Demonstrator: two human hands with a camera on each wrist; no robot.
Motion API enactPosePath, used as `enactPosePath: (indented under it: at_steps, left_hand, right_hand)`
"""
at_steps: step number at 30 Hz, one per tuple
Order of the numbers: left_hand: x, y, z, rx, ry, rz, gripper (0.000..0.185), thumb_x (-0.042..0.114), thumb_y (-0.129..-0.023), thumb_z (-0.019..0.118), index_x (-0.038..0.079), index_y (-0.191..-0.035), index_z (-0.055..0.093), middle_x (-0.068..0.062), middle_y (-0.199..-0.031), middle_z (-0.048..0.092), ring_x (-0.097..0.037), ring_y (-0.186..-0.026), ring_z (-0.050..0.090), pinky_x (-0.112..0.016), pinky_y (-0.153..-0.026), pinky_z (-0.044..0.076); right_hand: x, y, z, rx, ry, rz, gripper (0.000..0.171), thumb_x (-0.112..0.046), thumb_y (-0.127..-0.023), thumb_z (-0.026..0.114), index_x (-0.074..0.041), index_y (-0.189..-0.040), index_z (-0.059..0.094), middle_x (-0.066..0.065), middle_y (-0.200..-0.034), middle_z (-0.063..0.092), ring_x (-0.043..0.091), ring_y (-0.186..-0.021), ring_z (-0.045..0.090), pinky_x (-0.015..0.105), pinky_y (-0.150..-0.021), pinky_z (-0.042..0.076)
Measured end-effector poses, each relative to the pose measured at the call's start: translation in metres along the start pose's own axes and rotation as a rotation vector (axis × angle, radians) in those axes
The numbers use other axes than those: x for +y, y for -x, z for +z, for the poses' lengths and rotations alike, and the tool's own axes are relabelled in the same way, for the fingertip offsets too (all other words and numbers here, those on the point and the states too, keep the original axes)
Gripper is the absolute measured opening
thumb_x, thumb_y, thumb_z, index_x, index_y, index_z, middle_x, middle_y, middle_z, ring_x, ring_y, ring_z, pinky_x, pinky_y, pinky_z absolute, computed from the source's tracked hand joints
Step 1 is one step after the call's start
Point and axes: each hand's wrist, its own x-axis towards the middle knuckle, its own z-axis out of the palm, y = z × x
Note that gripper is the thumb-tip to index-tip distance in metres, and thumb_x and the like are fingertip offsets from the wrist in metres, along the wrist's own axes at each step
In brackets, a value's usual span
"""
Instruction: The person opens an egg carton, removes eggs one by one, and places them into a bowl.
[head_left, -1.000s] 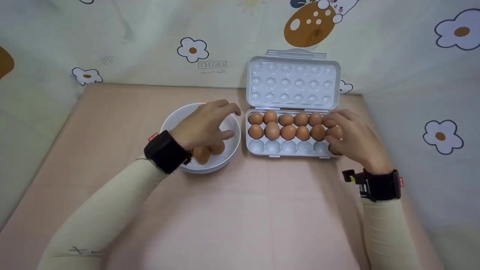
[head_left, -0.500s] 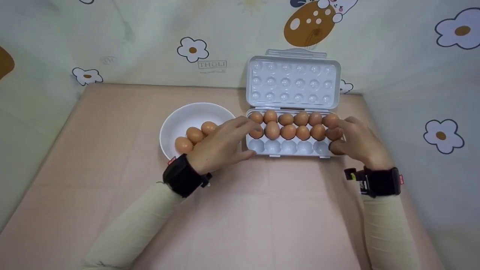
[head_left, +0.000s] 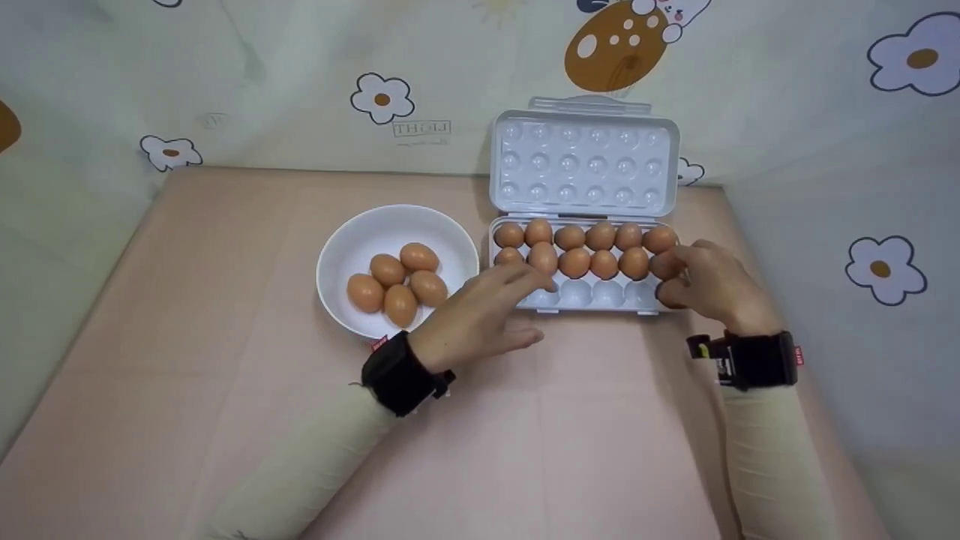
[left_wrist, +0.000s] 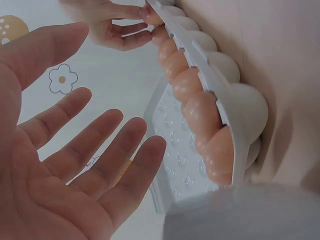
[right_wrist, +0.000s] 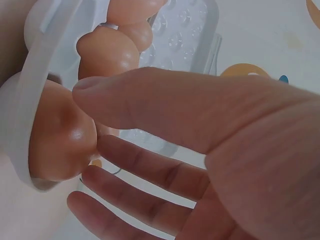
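In the head view, a grey-white plastic egg box [head_left: 575, 295] stands with its lid up, its back two rows filled with brown eggs. My left hand [head_left: 484, 311] hovers at its front left edge, fingers spread, holding nothing. The left wrist view shows that left hand [left_wrist: 75, 150] with the palm bare. My right hand [head_left: 724, 289] is at the box's right end. In the right wrist view, the right hand's thumb and fairly straight fingertips lie close beside the front corner egg [right_wrist: 62, 132], which sits in its cup; whether they touch it is unclear.
A white bowl [head_left: 337, 240] with several brown eggs [head_left: 400, 305] stands left of the box. The raised lid [head_left: 585, 161] is at the back, near a patterned cloth wall [head_left: 262, 82]. A pink tablecloth [head_left: 487, 450] covers the table.
My left hand has moved from over the bowl rightward and nearer, to the box's front edge, uncovering the bowl's eggs. My right hand has shifted slightly from the back corner egg toward the front corner.
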Motion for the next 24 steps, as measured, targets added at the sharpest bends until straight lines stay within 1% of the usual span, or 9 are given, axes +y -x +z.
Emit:
enactPosePath:
  at_steps: [4, 7, 10, 15, 20, 24]
  left_hand:
    - [0.0, 0.0, 0.006, -0.028, -0.026, 0.008, 0.046, 0.018, -0.091, 0.084, 0.011, -0.133, 0.064, -0.007, -0.133, 0.063, -0.026, -0.123, 0.058, -0.043, -0.105, 0.049]
    - [0.0, 0.0, 0.008, -0.044, -0.053, -0.009, 0.049, 0.02, -0.092, 0.085, 0.012, -0.135, 0.063, -0.007, -0.136, 0.062, -0.025, -0.126, 0.057, -0.042, -0.107, 0.049]
    - [-0.001, -0.001, 0.01, -0.062, -0.058, -0.035, 0.051, 0.021, -0.092, 0.085, 0.013, -0.137, 0.063, -0.006, -0.138, 0.062, -0.023, -0.127, 0.056, -0.041, -0.108, 0.048]
    - [-0.002, -0.002, 0.012, -0.086, -0.042, -0.057, 0.05, 0.021, -0.092, 0.085, 0.013, -0.137, 0.064, -0.005, -0.138, 0.061, -0.022, -0.127, 0.056, -0.04, -0.108, 0.048]
    - [-0.002, -0.002, 0.013, -0.105, -0.03, -0.076, 0.05, 0.022, -0.093, 0.084, 0.015, -0.137, 0.063, -0.005, -0.14, 0.06, -0.022, -0.128, 0.054, -0.04, -0.109, 0.047]
    - [-0.003, -0.002, 0.011, -0.092, -0.027, -0.071, 0.048, 0.021, -0.093, 0.084, 0.015, -0.136, 0.064, -0.005, -0.138, 0.061, -0.022, -0.127, 0.055, -0.04, -0.108, 0.048]
  right_hand:
    - [0.002, -0.002, 0.001, 0.008, 0.004, -0.027, 0.021, -0.001, -0.081, 0.072, -0.006, -0.101, 0.073, 0.017, -0.099, 0.062, 0.032, -0.092, 0.052, 0.043, -0.075, 0.042]
    - [0.003, -0.003, 0.002, 0.015, 0.004, -0.047, 0.019, 0.0, -0.079, 0.069, -0.006, -0.097, 0.073, 0.015, -0.093, 0.061, 0.031, -0.088, 0.051, 0.042, -0.073, 0.04]
    - [0.002, -0.003, 0.004, 0.022, 0.012, -0.052, 0.013, 0.0, -0.079, 0.066, -0.006, -0.09, 0.07, 0.014, -0.086, 0.056, 0.03, -0.082, 0.049, 0.041, -0.069, 0.038]
    - [0.003, -0.004, 0.007, 0.031, 0.017, -0.021, 0.008, 0.002, -0.079, 0.064, -0.005, -0.08, 0.065, 0.009, -0.075, 0.051, 0.028, -0.074, 0.049, 0.038, -0.063, 0.036]
    - [0.003, -0.004, 0.008, 0.023, 0.004, 0.007, 0.009, 0.004, -0.079, 0.064, -0.004, -0.078, 0.067, 0.008, -0.071, 0.051, 0.028, -0.072, 0.05, 0.037, -0.06, 0.036]
    - [0.003, -0.004, 0.009, 0.015, 0.009, 0.009, 0.01, 0.005, -0.079, 0.065, -0.005, -0.077, 0.068, 0.007, -0.069, 0.051, 0.028, -0.071, 0.05, 0.036, -0.059, 0.036]
